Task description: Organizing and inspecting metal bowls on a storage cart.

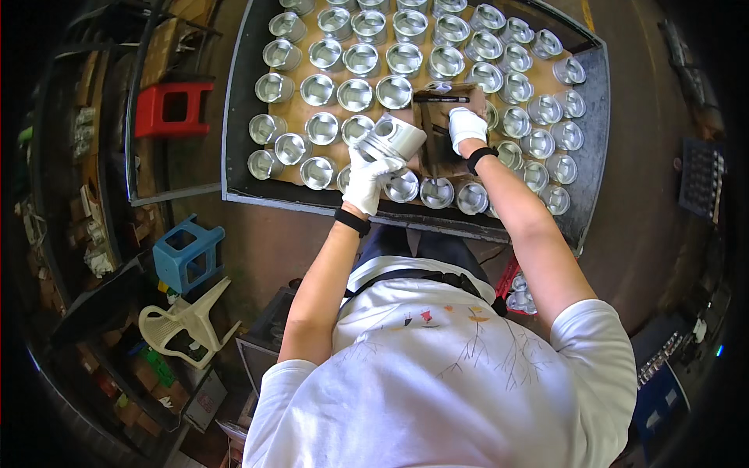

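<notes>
Silver piston (390, 140) sat gripped in the gloved left hand (367, 178), lifted over the counter (234, 117); right hand (466, 126) pressed flat on a cardboard flap (437, 125), more pistons (355, 58) crowding all round.

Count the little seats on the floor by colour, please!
Red stool: 1
Blue stool: 1
White chair: 1
Total: 3

left hand (367, 178) gripping, right hand (466, 126) pressing down
</notes>
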A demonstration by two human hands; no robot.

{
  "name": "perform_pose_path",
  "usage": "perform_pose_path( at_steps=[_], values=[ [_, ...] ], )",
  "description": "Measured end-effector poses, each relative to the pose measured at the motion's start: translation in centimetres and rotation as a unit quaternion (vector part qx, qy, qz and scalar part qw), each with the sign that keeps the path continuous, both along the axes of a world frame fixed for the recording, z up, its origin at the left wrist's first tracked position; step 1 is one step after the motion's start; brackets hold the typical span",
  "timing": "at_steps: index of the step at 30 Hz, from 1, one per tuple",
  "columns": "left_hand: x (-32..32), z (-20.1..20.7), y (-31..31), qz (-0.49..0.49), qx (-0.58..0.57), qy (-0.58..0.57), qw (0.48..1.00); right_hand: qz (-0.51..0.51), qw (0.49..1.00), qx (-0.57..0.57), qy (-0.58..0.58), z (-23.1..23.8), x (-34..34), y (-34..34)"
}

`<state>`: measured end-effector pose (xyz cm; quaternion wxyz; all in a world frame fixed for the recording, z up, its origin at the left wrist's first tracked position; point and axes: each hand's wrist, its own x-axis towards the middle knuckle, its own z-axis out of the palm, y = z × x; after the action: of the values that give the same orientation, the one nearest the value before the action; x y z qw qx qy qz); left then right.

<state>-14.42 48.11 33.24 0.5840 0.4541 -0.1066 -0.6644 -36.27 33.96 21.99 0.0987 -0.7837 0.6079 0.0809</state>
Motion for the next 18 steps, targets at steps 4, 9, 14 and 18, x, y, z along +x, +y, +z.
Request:
perform_pose_path(
  at_steps=[4, 9, 14, 18],
  values=[
    [0.5, -0.8, 0.2, 0.000, -0.013, 0.011, 1.000, 0.051, 0.986, -0.114, -0.113, 4.5, 0.0, 0.6],
    [0.5, -0.9, -0.7, -0.034, -0.011, 0.036, 0.999, 0.002, 0.989, -0.082, -0.126, 9.0, -0.3, 1.8],
    [-0.2, -1.3, -1.5, -0.047, 0.005, 0.056, 0.997, -0.198, 0.902, 0.051, -0.381, 8.2, -1.8, 1.5],
    [-0.8, -1.9, -2.0, -0.033, 0.018, 0.056, 0.998, -0.340, 0.648, 0.260, -0.630, 10.9, -2.7, 2.8]
  ],
)
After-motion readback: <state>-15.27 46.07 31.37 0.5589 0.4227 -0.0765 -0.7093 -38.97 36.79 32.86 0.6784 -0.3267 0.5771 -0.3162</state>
